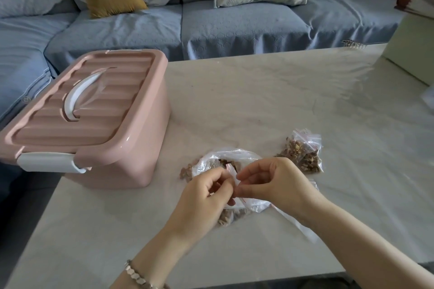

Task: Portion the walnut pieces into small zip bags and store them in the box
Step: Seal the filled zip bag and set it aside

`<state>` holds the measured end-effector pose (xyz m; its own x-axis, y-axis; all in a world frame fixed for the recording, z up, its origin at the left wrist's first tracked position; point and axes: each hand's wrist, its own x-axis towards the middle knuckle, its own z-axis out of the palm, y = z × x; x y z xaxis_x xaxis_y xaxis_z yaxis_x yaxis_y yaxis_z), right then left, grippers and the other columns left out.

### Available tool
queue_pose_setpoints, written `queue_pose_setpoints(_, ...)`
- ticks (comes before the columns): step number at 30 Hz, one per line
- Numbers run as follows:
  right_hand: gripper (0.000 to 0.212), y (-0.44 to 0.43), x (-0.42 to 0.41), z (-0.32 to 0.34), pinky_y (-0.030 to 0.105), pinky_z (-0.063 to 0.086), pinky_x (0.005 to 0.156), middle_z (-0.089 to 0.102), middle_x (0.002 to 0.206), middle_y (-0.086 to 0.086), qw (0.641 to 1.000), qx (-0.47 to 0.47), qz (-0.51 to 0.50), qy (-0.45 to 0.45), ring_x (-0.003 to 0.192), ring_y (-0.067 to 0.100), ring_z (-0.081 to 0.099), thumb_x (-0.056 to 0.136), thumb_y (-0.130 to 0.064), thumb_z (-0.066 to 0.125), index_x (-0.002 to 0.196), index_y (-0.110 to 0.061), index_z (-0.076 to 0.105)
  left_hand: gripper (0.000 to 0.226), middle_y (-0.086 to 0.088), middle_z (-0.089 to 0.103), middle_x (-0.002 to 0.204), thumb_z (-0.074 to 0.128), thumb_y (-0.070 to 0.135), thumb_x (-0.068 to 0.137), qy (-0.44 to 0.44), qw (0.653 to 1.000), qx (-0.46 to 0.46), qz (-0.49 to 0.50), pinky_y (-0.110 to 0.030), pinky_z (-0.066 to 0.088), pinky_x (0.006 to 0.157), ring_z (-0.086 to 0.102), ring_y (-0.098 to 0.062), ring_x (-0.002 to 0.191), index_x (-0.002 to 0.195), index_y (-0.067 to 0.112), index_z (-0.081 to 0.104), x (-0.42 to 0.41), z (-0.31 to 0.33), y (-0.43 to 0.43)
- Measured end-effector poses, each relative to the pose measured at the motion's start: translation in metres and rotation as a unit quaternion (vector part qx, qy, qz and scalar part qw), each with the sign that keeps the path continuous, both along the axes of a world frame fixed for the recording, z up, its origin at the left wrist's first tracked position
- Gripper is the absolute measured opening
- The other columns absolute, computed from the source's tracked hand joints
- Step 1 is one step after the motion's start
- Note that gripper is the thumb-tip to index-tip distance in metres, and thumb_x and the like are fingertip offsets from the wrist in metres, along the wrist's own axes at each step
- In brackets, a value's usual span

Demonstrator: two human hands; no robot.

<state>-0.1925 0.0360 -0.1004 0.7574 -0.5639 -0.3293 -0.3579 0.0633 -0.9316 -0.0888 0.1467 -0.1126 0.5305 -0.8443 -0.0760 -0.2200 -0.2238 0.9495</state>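
My left hand (204, 197) and my right hand (274, 183) meet above the table and pinch the red-lined mouth of a small clear zip bag (254, 205) between fingertips. Walnut pieces (229, 216) show in the bag's bottom under my left hand. Behind my hands lies a larger open plastic bag (225, 156) holding more walnut pieces. A filled small zip bag of walnuts (301, 151) rests on the table to the right. The pink storage box (94, 119) stands at the left with its lid shut and white latch down.
The pale marble-look table (281, 101) stretches far and right. A blue sofa (211, 28) with cushions runs behind it. A light box-like object (413, 47) stands at the table's far right corner. More clear plastic (298, 225) lies under my right wrist.
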Motion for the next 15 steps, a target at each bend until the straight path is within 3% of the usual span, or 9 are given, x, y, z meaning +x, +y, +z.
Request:
queue_pose_setpoints(4,0.009,-0.004,-0.001,0.000,0.016,0.052,0.058,0.065,0.062,0.004,0.966,0.248,0.040,-0.063,0.055,0.009,0.060,0.068,-0.008,0.066,0.076,-0.003,0.064,0.022,0.008,0.055,0.056,0.055,0.028,0.078,0.075,0.995,-0.068,-0.019,-0.011,0.037,0.050,0.050,-0.003,0.052,0.057,0.022,0.055,0.001,-0.005,0.001)
queue_pose_setpoints(8,0.006,-0.005,-0.002,-0.001,0.020,0.053,0.057,0.065,0.063,0.005,0.936,0.337,0.047,-0.087,0.055,0.011,0.061,0.072,-0.008,0.060,0.072,-0.005,0.066,0.026,0.004,0.054,0.053,0.052,0.016,0.076,0.163,0.984,-0.071,0.031,-0.016,0.039,0.048,0.048,-0.008,0.051,0.050,0.020,0.054,-0.003,-0.007,-0.002)
queue_pose_setpoints(10,0.006,-0.003,-0.001,-0.003,0.019,0.053,0.059,0.066,0.064,0.004,0.967,0.245,0.024,-0.063,0.057,0.011,0.060,0.073,-0.005,0.067,0.069,-0.008,0.068,0.035,0.004,0.057,0.050,0.054,0.006,0.082,0.101,0.994,-0.039,0.034,-0.015,0.039,0.048,0.052,-0.008,0.049,0.049,0.018,0.054,0.000,-0.009,-0.002)
queue_pose_setpoints(12,0.019,-0.002,-0.001,-0.008,0.019,0.050,0.057,0.064,0.059,-0.006,1.000,-0.022,-0.021,-0.003,0.054,0.007,0.057,0.074,-0.003,0.073,0.064,-0.018,0.067,0.032,0.001,0.058,0.048,0.055,0.008,0.079,0.010,0.999,0.000,0.037,-0.019,0.040,0.048,0.054,-0.010,0.047,0.049,0.016,0.053,0.005,-0.008,0.000)
queue_pose_setpoints(13,0.023,-0.001,-0.001,-0.010,0.020,0.048,0.057,0.062,0.056,-0.008,0.988,-0.146,-0.048,0.003,0.053,0.005,0.055,0.072,-0.004,0.072,0.061,-0.023,0.063,0.027,-0.002,0.058,0.049,0.056,0.014,0.076,-0.039,0.998,0.030,0.040,-0.023,0.041,0.049,0.054,-0.012,0.048,0.049,0.014,0.053,0.006,-0.008,0.000)
queue_pose_setpoints(15,0.032,-0.001,-0.001,-0.009,0.020,0.047,0.058,0.058,0.057,-0.009,0.957,-0.285,-0.050,-0.020,0.055,0.006,0.054,0.068,-0.001,0.069,0.058,-0.027,0.055,0.024,-0.005,0.059,0.054,0.057,0.026,0.072,-0.131,0.986,0.098,0.040,-0.025,0.038,0.050,0.051,-0.014,0.050,0.053,0.012,0.052,0.008,-0.005,0.001)
